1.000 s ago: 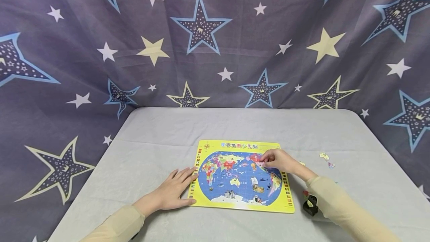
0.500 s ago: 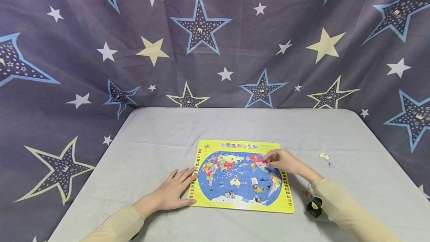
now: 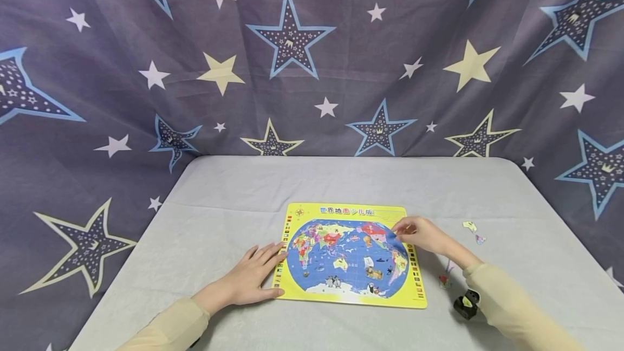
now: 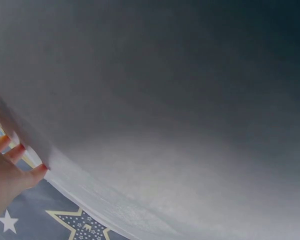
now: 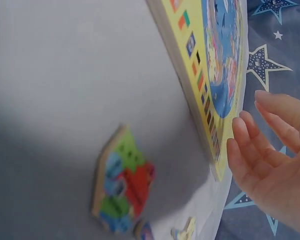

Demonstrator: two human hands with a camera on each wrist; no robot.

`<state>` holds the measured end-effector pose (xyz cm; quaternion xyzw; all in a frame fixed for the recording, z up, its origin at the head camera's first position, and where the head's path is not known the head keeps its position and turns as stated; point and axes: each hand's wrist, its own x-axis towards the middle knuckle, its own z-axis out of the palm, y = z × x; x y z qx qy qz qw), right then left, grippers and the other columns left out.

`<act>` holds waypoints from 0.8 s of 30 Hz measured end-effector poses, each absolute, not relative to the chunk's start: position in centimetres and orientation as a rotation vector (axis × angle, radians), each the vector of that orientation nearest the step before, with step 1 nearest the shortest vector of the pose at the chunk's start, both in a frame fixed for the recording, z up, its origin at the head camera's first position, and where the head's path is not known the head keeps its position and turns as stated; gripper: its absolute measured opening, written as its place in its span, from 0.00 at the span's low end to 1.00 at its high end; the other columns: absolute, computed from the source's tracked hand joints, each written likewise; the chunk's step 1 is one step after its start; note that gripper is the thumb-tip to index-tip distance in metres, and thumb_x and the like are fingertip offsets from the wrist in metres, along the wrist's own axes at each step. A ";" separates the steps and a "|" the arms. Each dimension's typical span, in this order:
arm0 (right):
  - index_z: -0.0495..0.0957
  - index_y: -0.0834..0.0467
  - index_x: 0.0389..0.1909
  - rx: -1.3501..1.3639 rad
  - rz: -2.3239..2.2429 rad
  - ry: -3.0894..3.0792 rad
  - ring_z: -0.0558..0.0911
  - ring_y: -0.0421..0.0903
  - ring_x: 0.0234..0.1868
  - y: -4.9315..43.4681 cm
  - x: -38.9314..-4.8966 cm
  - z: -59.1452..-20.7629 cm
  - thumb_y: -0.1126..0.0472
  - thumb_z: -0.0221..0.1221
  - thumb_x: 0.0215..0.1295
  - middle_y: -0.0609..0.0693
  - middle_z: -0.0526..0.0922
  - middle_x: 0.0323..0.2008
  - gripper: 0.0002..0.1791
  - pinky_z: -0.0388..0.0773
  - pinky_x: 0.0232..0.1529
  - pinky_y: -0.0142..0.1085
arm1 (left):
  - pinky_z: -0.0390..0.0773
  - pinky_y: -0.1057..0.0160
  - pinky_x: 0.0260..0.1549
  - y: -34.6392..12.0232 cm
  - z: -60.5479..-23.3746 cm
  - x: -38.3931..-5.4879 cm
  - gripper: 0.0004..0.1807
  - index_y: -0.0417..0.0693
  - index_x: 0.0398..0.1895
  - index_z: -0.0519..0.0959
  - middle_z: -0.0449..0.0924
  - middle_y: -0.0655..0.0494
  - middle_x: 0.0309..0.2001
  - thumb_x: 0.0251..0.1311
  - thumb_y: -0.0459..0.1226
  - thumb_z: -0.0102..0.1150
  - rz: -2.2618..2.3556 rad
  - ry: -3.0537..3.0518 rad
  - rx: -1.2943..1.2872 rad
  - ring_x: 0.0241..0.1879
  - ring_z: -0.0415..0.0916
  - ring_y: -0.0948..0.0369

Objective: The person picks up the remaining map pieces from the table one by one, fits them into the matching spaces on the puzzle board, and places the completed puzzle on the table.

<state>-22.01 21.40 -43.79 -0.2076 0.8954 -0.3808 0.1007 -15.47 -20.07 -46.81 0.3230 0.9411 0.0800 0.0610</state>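
The map board [image 3: 355, 256] lies between the spread left hand [image 3: 253, 273] and the loosely parted, apparently empty right hand [image 3: 423, 234]; it looks mostly filled, with loose pieces [image 3: 469, 226] (at least three) left near the latter.

Even light fills the head view; shadow dims both wrist views, the loose piece [image 5: 124, 184] blurred.

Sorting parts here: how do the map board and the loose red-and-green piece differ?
The map board is far larger than the loose red-and-green piece. The board is rectangular with rounded corners; the piece is irregular. The board shows a yellow border around blue; the piece shows red, green and some blue. Both lie on the grey tablecloth.
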 end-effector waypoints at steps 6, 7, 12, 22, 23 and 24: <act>0.78 0.66 0.36 -0.656 -1.151 2.665 0.76 0.46 0.32 22.7 -21.9 -43.8 0.69 0.58 0.53 0.52 0.79 0.30 0.09 0.74 0.33 0.32 | 0.46 0.45 0.59 -20.1 -46.9 -15.5 0.43 0.51 0.66 0.55 0.48 0.54 0.68 0.52 0.66 0.38 0.244 2.848 0.977 0.66 0.45 0.54; 0.78 0.67 0.36 -0.658 -1.154 2.669 0.76 0.46 0.32 23.0 -21.9 -43.8 0.69 0.58 0.54 0.53 0.79 0.31 0.09 0.74 0.34 0.32 | 0.46 0.45 0.59 -20.0 -46.8 -15.5 0.43 0.51 0.66 0.55 0.48 0.54 0.68 0.52 0.66 0.38 0.246 2.848 0.977 0.66 0.45 0.54; 0.77 0.68 0.37 -0.653 -1.151 2.689 0.76 0.47 0.32 23.7 -21.7 -43.6 0.69 0.58 0.53 0.54 0.79 0.31 0.10 0.74 0.34 0.32 | 0.46 0.45 0.59 -20.0 -46.8 -15.5 0.43 0.51 0.66 0.55 0.47 0.54 0.68 0.52 0.66 0.38 0.249 2.839 0.973 0.66 0.45 0.54; 0.77 0.67 0.37 -0.599 -1.133 2.718 0.77 0.45 0.32 25.2 -21.2 -43.5 0.69 0.58 0.53 0.55 0.80 0.32 0.10 0.74 0.32 0.31 | 0.47 0.45 0.59 -20.0 -46.7 -15.5 0.43 0.50 0.66 0.55 0.48 0.54 0.68 0.52 0.66 0.38 0.250 2.839 0.969 0.66 0.45 0.53; 0.77 0.67 0.37 -0.594 -1.133 2.725 0.77 0.46 0.31 25.3 -21.1 -43.5 0.69 0.58 0.53 0.55 0.80 0.32 0.10 0.74 0.32 0.31 | 0.47 0.45 0.59 -20.0 -46.7 -15.5 0.43 0.50 0.66 0.55 0.48 0.54 0.68 0.52 0.66 0.38 0.252 2.840 0.971 0.66 0.46 0.53; 0.77 0.67 0.37 -0.593 -1.131 2.729 0.77 0.46 0.31 25.5 -21.0 -43.5 0.69 0.58 0.53 0.55 0.80 0.32 0.10 0.74 0.32 0.31 | 0.47 0.45 0.59 -20.0 -46.7 -15.5 0.43 0.50 0.66 0.55 0.48 0.54 0.68 0.52 0.66 0.39 0.254 2.840 0.973 0.66 0.46 0.53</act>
